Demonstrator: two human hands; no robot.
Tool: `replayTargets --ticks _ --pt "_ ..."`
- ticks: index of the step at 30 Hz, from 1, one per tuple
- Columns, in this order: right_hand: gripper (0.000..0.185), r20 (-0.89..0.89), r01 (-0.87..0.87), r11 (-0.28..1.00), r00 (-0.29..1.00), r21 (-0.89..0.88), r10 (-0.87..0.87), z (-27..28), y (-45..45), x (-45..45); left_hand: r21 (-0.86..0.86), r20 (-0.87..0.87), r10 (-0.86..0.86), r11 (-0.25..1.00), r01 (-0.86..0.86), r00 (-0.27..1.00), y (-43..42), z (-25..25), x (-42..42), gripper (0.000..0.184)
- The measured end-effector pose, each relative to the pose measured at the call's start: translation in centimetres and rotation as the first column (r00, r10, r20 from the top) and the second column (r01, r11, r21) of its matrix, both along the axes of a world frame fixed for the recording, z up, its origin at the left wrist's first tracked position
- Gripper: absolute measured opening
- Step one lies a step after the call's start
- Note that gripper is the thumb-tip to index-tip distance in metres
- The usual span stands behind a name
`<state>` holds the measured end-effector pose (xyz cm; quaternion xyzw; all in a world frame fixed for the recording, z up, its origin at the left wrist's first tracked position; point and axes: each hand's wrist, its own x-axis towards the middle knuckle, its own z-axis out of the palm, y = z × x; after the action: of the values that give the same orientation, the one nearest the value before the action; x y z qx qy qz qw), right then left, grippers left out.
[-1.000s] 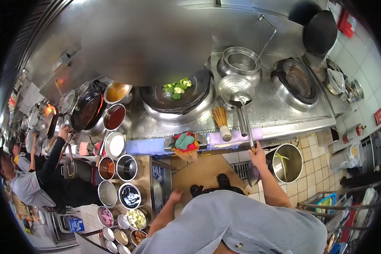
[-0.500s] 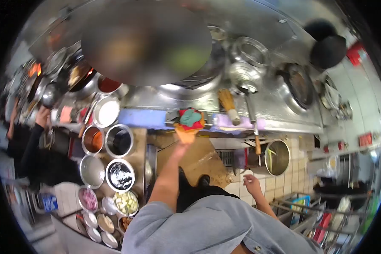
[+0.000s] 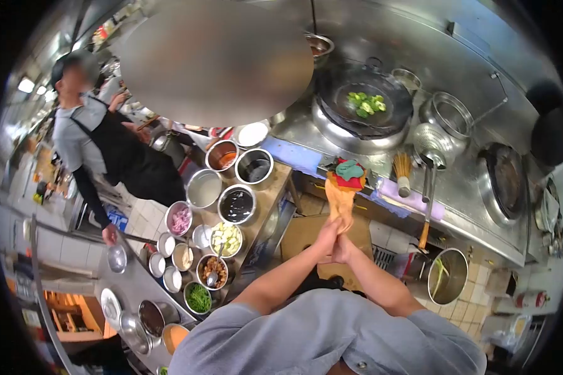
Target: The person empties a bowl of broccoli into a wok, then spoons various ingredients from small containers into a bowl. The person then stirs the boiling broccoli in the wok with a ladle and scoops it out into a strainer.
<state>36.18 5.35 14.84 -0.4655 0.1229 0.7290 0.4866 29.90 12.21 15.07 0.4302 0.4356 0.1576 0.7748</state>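
Observation:
Both hands meet in front of me at the lower end of an orange cloth [image 3: 340, 203] hanging at the stove's front edge. My left hand [image 3: 329, 235] is closed on the cloth. My right hand [image 3: 341, 250] is pressed against the left one, its fingers partly hidden, so its grip cannot be made out. A green and red cloth bundle [image 3: 349, 171] lies just above, on the edge. Beyond it a black wok [image 3: 391, 112] holds green pepper pieces [image 3: 366, 104]. A bamboo brush [image 3: 403, 175] stands to the right of the cloths.
To the left, a trolley carries several sauce pots [image 3: 254, 166] and bowls of chopped food [image 3: 226, 239]. A co-worker [image 3: 134, 159] in a black apron stands beyond, holding a metal bowl [image 3: 117, 257]. At right are strainers [image 3: 431, 145], a ladle [image 3: 426, 225] and a steel pot [image 3: 448, 275].
My right hand has come from the right side to join my left at the orange cloth. The view has swung left, bringing the co-worker and the wok with peppers into sight.

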Motion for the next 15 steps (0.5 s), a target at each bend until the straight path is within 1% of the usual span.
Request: replayTargets --ticks 1,2,3,4,5,6,7,8,9,10,11,12,13,14,15 --pt "0.078 -0.255 0.047 0.980 0.967 0.194 0.004 0.3 1.0 -0.5 0.270 0.055 0.087 0.958 -0.099 0.995 0.5 -1.1 2.1 0.034" --pt "0.066 -0.127 0.120 0.988 0.986 0.093 -0.107 1.8 2.3 -1.2 0.280 -0.047 0.169 0.948 -0.150 0.984 1.7 -2.9 3.5 0.032" --pt "0.066 -0.122 0.103 0.990 0.988 0.098 -0.091 0.6 2.6 -0.7 0.286 -0.149 0.245 0.938 -0.196 0.958 2.6 -4.4 4.4 0.031" --pt "0.058 0.051 -0.050 0.997 0.998 0.065 0.047 -1.8 2.9 0.2 0.284 -0.144 0.257 0.936 -0.208 0.956 3.3 -4.5 4.6 0.031" --pt "0.050 0.218 -0.190 0.982 0.958 0.009 0.184 -3.4 3.1 0.9 0.512 -0.284 0.218 0.858 -0.044 0.934 4.2 -4.3 4.3 0.030" --pt "0.036 0.323 -0.252 0.964 0.908 -0.089 0.267 -2.1 2.8 0.8 0.677 -0.426 0.209 0.719 0.157 0.880 5.0 -5.4 3.7 0.028" --pt "0.036 0.321 -0.246 0.965 0.910 -0.090 0.261 -1.0 1.8 0.0 0.714 -0.437 0.214 0.673 0.192 0.874 5.7 -6.5 2.8 0.028" --pt "0.034 0.459 -0.107 0.986 0.875 -0.124 0.153 0.8 0.9 -0.4 0.501 -0.374 0.153 0.863 0.061 0.915 5.6 -4.5 1.5 0.029" --pt "0.032 0.594 0.036 0.990 0.802 -0.135 0.052 1.8 0.4 -0.1 0.227 -0.288 0.115 0.973 -0.049 0.951 5.1 -1.3 0.9 0.030" --pt "0.036 0.671 0.196 0.979 0.734 -0.060 -0.105 0.0 0.4 1.0 0.228 -0.280 0.112 0.973 -0.047 0.953 3.9 -0.2 1.2 0.030" --pt "0.036 0.673 0.202 0.977 0.732 -0.062 -0.109 -0.2 0.4 1.4 0.144 -0.251 0.033 0.990 0.004 0.967 2.2 0.1 0.9 0.029" --pt "0.035 0.816 0.203 0.971 0.535 0.127 -0.218 -0.1 0.8 1.6 0.062 -0.223 -0.055 0.996 0.070 0.973 0.6 -0.1 0.5 0.028" --pt "0.035 0.888 0.171 0.936 0.303 0.307 -0.347 0.0 1.0 1.7 0.068 -0.231 -0.085 0.992 0.103 0.969 -0.8 -0.2 0.7 0.028" --pt "0.035 0.883 0.214 0.926 0.294 0.312 -0.366 -1.0 1.4 1.9 -0.098 -0.090 0.024 0.995 -0.033 0.996 -2.5 -0.4 1.3 0.029" --pt "0.036 0.906 0.085 0.957 0.308 0.279 -0.291 -3.1 2.0 2.2 -0.282 0.024 0.151 0.949 -0.139 0.988 -3.6 -0.4 1.8 0.030"
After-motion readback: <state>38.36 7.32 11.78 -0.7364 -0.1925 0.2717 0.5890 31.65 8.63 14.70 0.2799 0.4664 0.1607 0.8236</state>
